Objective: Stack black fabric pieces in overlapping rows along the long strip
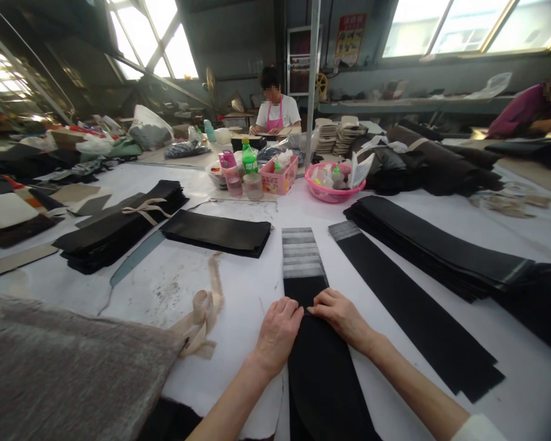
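Note:
My left hand (280, 329) and my right hand (342, 315) are close together over a long black strip of fabric or leather (324, 373). The fingers of both are curled and pinch a cross edge of it; the fingertips are partly hidden. Just beyond them, a fan of overlapped strip ends (303, 251) shows grey bands on the white tabletop (243, 294). A second set of black strips (408, 300), with grey-banded far ends, lies slantwise to the right of my right hand.
Black stacks lie at right (441, 245) and left (215, 229); a tied bundle (123, 223) is farther left. Beige ribbon (204, 318) and grey cloth (73, 367) lie near my left arm. Beyond are a pink basin (330, 193), a green bottle (248, 158) and a seated person (280, 113).

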Tool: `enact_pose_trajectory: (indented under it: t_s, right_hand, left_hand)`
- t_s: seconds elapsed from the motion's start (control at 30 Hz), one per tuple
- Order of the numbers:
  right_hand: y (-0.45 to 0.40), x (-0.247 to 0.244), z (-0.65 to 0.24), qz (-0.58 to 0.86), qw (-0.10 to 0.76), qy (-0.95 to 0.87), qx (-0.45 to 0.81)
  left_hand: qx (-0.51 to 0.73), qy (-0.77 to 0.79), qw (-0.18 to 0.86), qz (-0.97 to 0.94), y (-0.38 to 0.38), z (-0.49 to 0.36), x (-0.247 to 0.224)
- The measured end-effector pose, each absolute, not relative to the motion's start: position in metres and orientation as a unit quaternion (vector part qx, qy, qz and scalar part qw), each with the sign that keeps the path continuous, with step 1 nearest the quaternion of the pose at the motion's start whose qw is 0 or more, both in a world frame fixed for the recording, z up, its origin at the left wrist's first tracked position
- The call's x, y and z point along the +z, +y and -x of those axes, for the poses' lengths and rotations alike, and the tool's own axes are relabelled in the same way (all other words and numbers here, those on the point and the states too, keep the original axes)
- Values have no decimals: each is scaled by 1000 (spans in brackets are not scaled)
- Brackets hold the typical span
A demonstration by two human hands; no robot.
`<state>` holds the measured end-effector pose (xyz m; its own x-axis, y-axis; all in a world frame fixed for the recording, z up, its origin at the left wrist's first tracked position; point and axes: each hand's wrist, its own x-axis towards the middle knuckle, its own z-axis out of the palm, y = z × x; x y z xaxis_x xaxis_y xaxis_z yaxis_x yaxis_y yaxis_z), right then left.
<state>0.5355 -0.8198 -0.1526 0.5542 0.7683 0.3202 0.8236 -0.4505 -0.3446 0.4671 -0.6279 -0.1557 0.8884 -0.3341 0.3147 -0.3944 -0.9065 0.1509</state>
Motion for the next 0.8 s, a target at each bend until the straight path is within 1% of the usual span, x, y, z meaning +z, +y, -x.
enact_pose_trajectory:
  t_s: [0.17, 0.37, 0.67, 0.8]
  right_hand:
    - [-823, -149, -535, 841, 202, -499, -52]
    - [-827, -149, -536, 840, 207, -498, -52]
    - [-827, -148, -536, 849, 185, -493, -44]
    - [-827, -149, -536, 851, 188, -488, -53]
  left_hand:
    - [146, -196, 87, -966, -629, -465, -158]
    - [144, -203, 82, -965, -627, -464, -157]
    - [99, -233, 55, -966, -626, -464, -148]
    - [100, -231, 53, -966, -623, -464, -151]
